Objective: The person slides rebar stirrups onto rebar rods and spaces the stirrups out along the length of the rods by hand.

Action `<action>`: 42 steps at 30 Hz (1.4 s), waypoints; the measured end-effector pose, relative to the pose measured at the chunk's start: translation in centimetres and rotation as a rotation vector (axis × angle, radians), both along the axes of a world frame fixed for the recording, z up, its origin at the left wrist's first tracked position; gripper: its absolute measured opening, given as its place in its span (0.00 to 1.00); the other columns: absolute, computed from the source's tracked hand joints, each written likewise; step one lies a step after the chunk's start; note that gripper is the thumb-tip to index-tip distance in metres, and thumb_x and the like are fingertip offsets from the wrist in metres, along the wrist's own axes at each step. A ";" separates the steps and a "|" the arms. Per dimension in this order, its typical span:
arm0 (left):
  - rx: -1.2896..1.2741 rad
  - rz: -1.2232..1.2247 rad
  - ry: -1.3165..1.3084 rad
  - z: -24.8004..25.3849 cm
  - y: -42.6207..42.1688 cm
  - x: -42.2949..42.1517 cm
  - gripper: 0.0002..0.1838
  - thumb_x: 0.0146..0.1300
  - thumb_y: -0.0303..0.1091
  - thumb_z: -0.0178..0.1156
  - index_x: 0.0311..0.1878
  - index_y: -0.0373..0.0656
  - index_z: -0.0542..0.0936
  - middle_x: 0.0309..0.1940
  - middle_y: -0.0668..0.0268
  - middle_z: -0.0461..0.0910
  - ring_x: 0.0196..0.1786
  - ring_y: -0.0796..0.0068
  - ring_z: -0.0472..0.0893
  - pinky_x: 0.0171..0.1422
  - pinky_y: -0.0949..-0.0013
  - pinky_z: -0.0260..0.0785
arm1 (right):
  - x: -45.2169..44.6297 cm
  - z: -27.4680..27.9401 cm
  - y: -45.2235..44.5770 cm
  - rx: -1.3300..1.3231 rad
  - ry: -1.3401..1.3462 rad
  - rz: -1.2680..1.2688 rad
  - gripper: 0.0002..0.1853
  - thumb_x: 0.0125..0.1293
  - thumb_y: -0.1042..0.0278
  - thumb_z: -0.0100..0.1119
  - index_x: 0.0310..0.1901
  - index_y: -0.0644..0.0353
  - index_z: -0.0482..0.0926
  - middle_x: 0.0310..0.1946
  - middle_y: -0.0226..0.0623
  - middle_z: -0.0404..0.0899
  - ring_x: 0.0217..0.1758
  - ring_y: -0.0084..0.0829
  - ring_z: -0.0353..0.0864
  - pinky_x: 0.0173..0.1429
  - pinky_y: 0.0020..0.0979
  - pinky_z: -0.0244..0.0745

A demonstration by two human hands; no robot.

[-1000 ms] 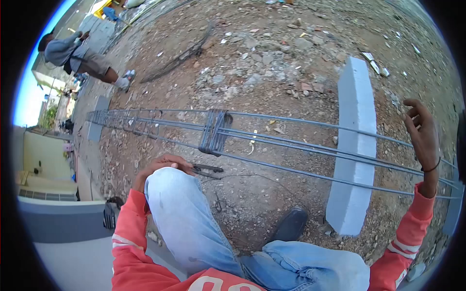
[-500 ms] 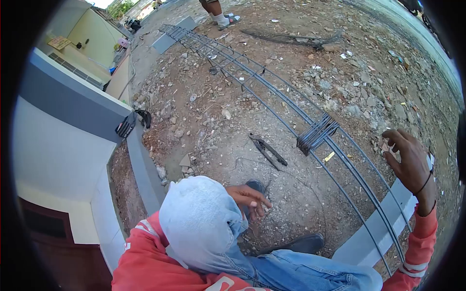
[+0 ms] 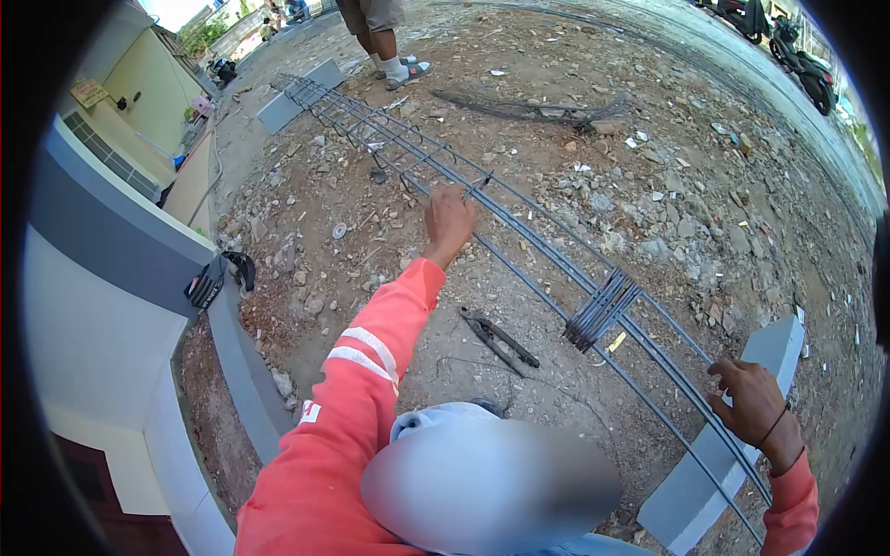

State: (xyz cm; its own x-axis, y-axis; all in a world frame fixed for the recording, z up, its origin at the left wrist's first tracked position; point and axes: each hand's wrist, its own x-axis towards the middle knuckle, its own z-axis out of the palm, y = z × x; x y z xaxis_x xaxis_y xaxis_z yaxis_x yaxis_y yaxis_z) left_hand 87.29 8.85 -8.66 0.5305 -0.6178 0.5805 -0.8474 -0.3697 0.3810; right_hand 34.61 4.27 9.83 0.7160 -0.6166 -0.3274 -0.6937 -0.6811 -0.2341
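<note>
Steel rods [image 3: 538,242] stretch from eleven o'clock to four; at twelve, the left hand [image 3: 450,224] touches them, fingers curled (gripping or not, I cannot tell from here). At five, a long-handled tool [image 3: 507,343] lies on dirt [image 3: 556,408]; at three, a stirrup bundle [image 3: 603,309] wraps the rods; at four, the right hand [image 3: 753,400], thumb and fingers parted, is at them beside a grey block [image 3: 777,350].

- The steel bars [image 3: 540,241] ran straight and roughly parallel (blue-grey, the middle ones close together), from upper left to lower right.
- They lay across a far grey block [image 3: 278,113] and a near grey block [image 3: 774,354], raised off the ground.
- Bent hoops stood spaced along their far stretch.
- Nearer, a hoop bundle [image 3: 603,309] sat tightly packed around the bars.
</note>
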 end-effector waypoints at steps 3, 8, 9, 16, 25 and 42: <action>0.044 0.019 0.122 -0.8 -0.5 0.6 0.12 0.60 0.33 0.64 0.46 0.39 0.87 0.38 0.51 0.86 0.43 0.47 0.83 0.56 0.52 0.72 | -0.2 -0.5 0.3 -0.065 -0.098 -0.097 0.14 0.56 0.72 0.67 0.45 0.63 0.79 0.33 0.47 0.82 0.39 0.50 0.84 0.46 0.46 0.76; -0.010 -0.061 0.167 -1.7 0.4 0.6 0.09 0.61 0.30 0.62 0.41 0.41 0.88 0.39 0.51 0.86 0.44 0.46 0.84 0.52 0.49 0.74 | 1.8 -2.6 -1.9 -0.106 -0.207 -0.136 0.13 0.56 0.77 0.66 0.43 0.66 0.78 0.35 0.48 0.81 0.40 0.49 0.83 0.47 0.44 0.76; -0.044 -0.089 0.198 -1.6 0.5 0.4 0.09 0.60 0.30 0.62 0.41 0.41 0.88 0.39 0.51 0.86 0.44 0.46 0.84 0.52 0.49 0.74 | 2.5 -3.4 -2.6 -0.109 -0.233 -0.099 0.13 0.56 0.77 0.66 0.43 0.66 0.78 0.35 0.48 0.81 0.40 0.49 0.83 0.47 0.44 0.76; -0.021 -0.022 0.211 -0.2 0.8 1.0 0.12 0.60 0.35 0.66 0.45 0.43 0.87 0.43 0.53 0.86 0.49 0.50 0.82 0.57 0.52 0.73 | 9.7 -7.3 -4.1 -0.216 -0.386 0.003 0.07 0.57 0.75 0.65 0.36 0.62 0.76 0.33 0.44 0.78 0.39 0.47 0.79 0.44 0.44 0.70; -0.065 0.301 0.145 -1.4 -1.0 13.2 0.14 0.60 0.30 0.58 0.46 0.43 0.87 0.45 0.51 0.85 0.55 0.46 0.80 0.60 0.48 0.72 | 10.7 -7.8 -1.8 0.008 -0.431 -0.055 0.06 0.58 0.75 0.65 0.26 0.65 0.77 0.24 0.45 0.81 0.26 0.42 0.83 0.34 0.39 0.76; -0.133 -0.086 0.180 3.1 0.8 1.3 0.15 0.58 0.37 0.67 0.48 0.43 0.84 0.33 0.57 0.84 0.42 0.52 0.84 0.54 0.51 0.73 | 9.0 -1.5 -2.5 0.262 0.049 0.022 0.11 0.60 0.67 0.69 0.37 0.67 0.82 0.33 0.44 0.87 0.32 0.39 0.89 0.42 0.35 0.83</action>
